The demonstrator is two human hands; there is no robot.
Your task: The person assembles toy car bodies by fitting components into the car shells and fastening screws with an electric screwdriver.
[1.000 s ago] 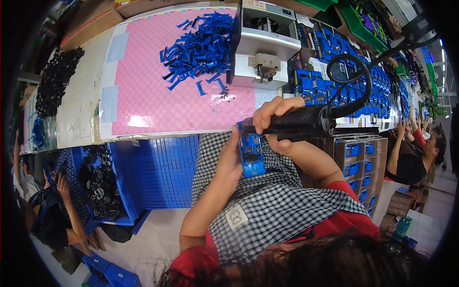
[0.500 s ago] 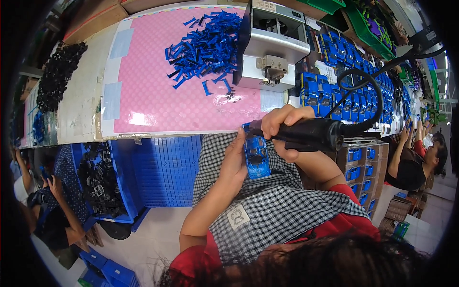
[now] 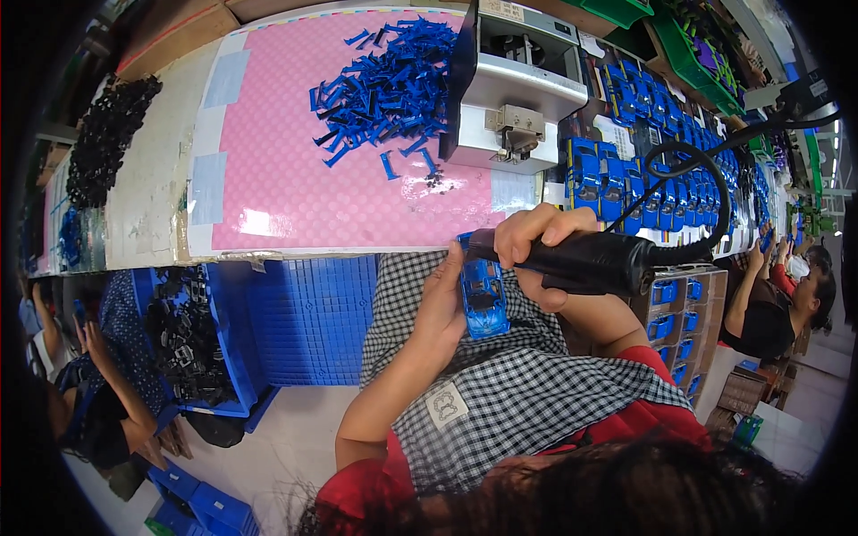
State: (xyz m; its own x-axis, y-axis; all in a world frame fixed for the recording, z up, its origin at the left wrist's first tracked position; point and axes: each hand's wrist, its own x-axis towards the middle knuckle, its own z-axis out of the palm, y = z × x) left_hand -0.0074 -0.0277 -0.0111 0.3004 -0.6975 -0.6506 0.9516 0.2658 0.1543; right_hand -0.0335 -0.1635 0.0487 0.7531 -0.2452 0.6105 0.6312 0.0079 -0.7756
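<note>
My left hand (image 3: 443, 299) is closed round the side of a blue toy car body (image 3: 485, 302), held upright over my checked apron just off the table's front edge. In my right hand (image 3: 542, 246) is a black corded electric screwdriver (image 3: 597, 261), lying nearly level. Its tip end meets the upper end of the car, where my fingers and the tool hide the contact. From its rear a thick black cord (image 3: 715, 192) loops up to the right.
Small blue plastic parts (image 3: 393, 89) lie heaped on the pink mat (image 3: 295, 179). A grey metal machine (image 3: 514, 98) stands beside them. Rows of blue car bodies (image 3: 617, 183) fill the table's right. A blue crate (image 3: 237, 357) of black parts sits lower left. Co-workers sit at both sides.
The screwdriver and my right hand have shifted slightly right and down. The car has moved a little down with my left hand. Both grips stay the same.
</note>
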